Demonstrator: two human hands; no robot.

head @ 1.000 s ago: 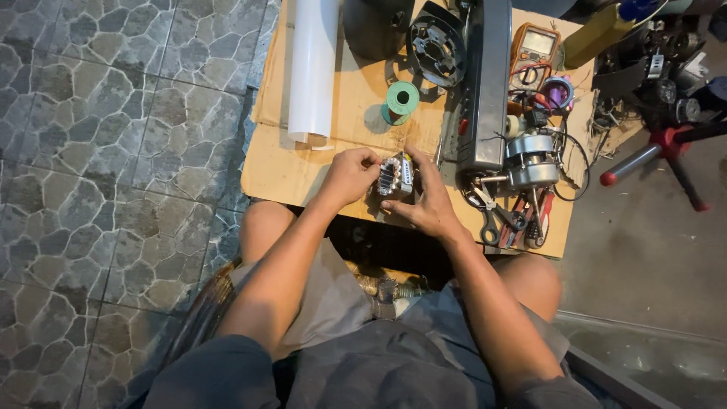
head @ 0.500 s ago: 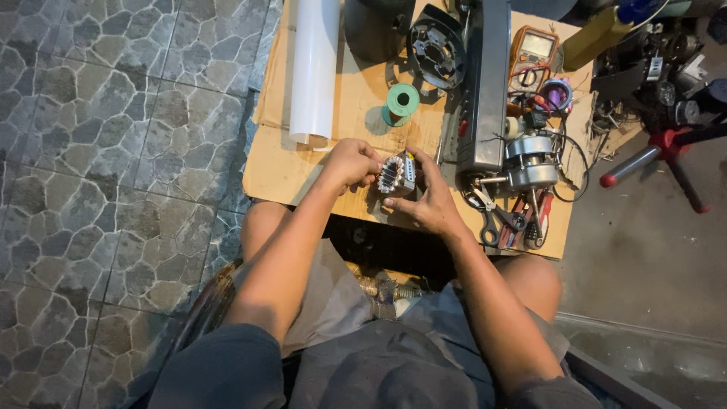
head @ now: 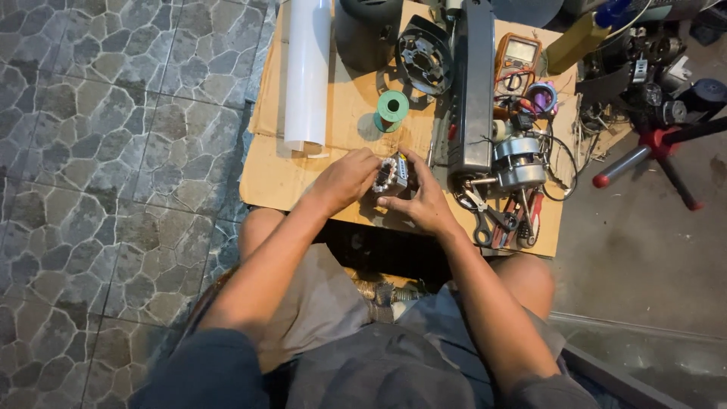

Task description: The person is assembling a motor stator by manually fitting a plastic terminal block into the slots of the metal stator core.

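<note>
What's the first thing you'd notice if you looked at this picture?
Right in the middle, the left hand and the right hand hold a small round motor part over a cardboard-covered table. A long white roll lies at the table's left, a green spool sits just behind the hands, and tools crowd the right side.

A green spool point(head: 392, 108) and a white roll point(head: 307, 72) lie on brown cardboard point(head: 273, 170), beside an orange meter point(head: 517, 54), over grey, cobble-patterned floor tiles point(head: 98, 151).
</note>
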